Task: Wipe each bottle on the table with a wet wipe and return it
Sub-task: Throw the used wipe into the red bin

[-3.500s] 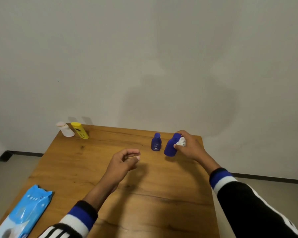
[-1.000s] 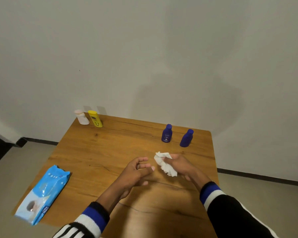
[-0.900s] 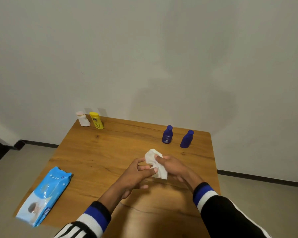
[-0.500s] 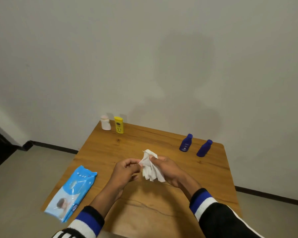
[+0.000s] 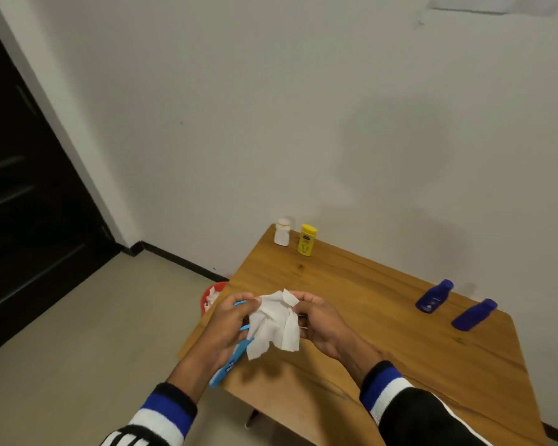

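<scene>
1. both hands are up over the near-left part of the wooden desk (image 5: 384, 317), holding one crumpled white wet wipe (image 5: 273, 320) between them
2. left hand (image 5: 229, 320) has its fingers curled onto the left edge of the wipe, thumb pinching near the top
3. right hand (image 5: 322, 320) pinches the top right corner of the wipe, fingers curled in too, so neither hand is loose
4. the wipe hangs down in folds between the two hands, not touching the desk as far as I can tell
5. blue wet wipe pack (image 5: 231, 358) lies at the left edge of the desk, mostly hidden under the left hand and wrist
6. white bottle (image 5: 282, 232) and yellow bottle (image 5: 307, 239) stand upright just beside each other at the far left corner
7. two dark blue bottles (image 5: 434, 296) (image 5: 474, 314) stand near each other at the far right side, well apart from the other pair
8. a red bin (image 5: 210, 296) with white crumpled stuff in it sits on the floor just left of the desk, partly hidden by it
</scene>
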`<action>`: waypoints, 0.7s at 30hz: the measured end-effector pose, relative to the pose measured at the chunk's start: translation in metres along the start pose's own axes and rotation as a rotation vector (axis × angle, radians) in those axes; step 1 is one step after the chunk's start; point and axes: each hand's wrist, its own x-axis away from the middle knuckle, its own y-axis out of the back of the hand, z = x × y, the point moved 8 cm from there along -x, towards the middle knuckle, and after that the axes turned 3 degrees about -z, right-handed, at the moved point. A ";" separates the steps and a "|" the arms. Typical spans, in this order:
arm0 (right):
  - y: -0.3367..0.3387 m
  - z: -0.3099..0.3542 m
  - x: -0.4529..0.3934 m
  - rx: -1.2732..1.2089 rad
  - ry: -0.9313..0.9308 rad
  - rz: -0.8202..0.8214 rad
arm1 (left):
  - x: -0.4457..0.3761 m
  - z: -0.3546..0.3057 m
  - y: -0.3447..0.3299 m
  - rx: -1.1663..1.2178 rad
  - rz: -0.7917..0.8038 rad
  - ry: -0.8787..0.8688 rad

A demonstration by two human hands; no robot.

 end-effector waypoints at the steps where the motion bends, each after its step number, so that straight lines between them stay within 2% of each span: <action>1: -0.007 0.002 -0.003 -0.003 -0.005 0.006 | 0.000 -0.003 0.008 0.002 -0.009 -0.007; 7: -0.046 0.020 -0.025 -0.161 -0.005 0.091 | 0.002 -0.027 0.049 0.055 -0.049 -0.065; 10: -0.079 0.017 -0.032 -0.289 -0.076 0.313 | 0.002 -0.043 0.066 0.094 -0.073 -0.100; 12: -0.093 0.015 -0.035 -0.124 -0.041 0.412 | 0.003 -0.050 0.072 0.081 -0.080 -0.120; 14: -0.103 0.012 -0.039 0.091 0.040 0.405 | 0.005 -0.052 0.082 0.045 -0.101 -0.125; 16: -0.112 0.008 -0.047 0.206 0.085 0.323 | 0.007 -0.050 0.095 -0.043 -0.091 -0.104; 19: -0.124 0.002 -0.060 0.179 0.081 0.224 | 0.011 -0.029 0.105 -0.398 0.090 0.016; 21: -0.135 0.002 -0.067 0.172 0.073 0.198 | 0.007 -0.016 0.121 -0.538 0.127 0.069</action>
